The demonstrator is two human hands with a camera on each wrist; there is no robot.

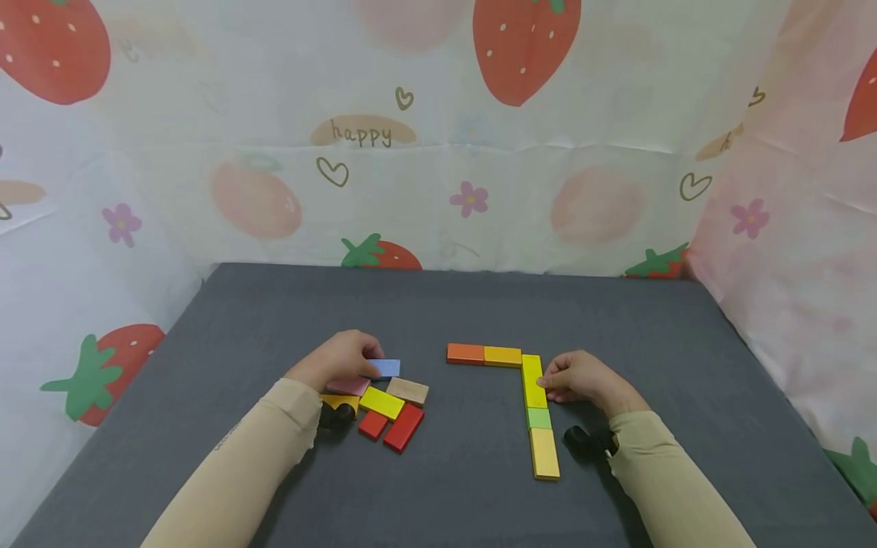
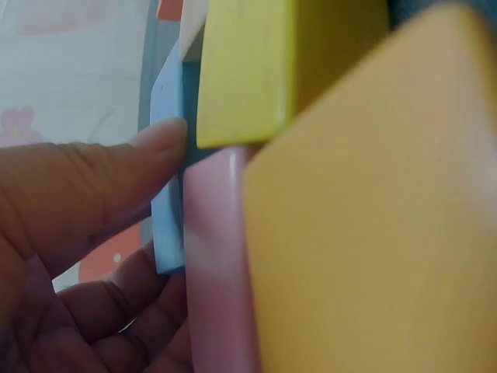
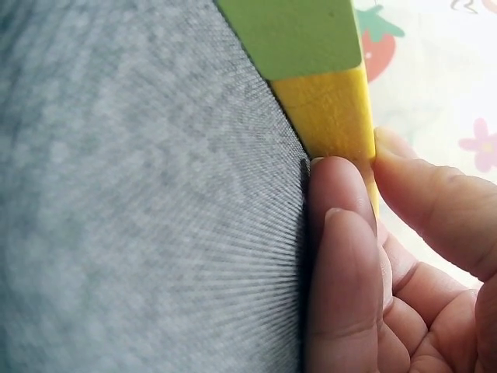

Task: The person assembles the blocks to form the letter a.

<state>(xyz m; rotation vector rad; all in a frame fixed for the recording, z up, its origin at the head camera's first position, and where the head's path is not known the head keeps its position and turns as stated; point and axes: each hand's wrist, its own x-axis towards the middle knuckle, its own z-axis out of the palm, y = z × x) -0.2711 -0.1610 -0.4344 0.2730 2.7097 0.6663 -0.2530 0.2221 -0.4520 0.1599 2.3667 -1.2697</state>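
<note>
At the loose pile of blocks, my left hand point(image 1: 346, 358) pinches a light blue block point(image 1: 389, 368) by its left end. In the left wrist view the thumb lies on the blue block point(image 2: 167, 93), with fingers below it. A pink block point(image 1: 349, 386) and an orange-yellow block point(image 1: 342, 401) are close under this hand. My right hand point(image 1: 582, 378) holds the side of a long yellow block point(image 1: 533, 384), thumb on its upper face and fingertips against its edge. That block stands in a row with a green block point(image 1: 538, 418) and a pale yellow block point(image 1: 544, 454).
An orange block point(image 1: 466, 354) and an amber block point(image 1: 502, 357) extend left from the row's far end. Beside the left hand lie a tan block point(image 1: 408, 391), a yellow block point(image 1: 382, 403) and two red blocks point(image 1: 404, 428). Dark grey cloth covers the table point(image 1: 466, 487).
</note>
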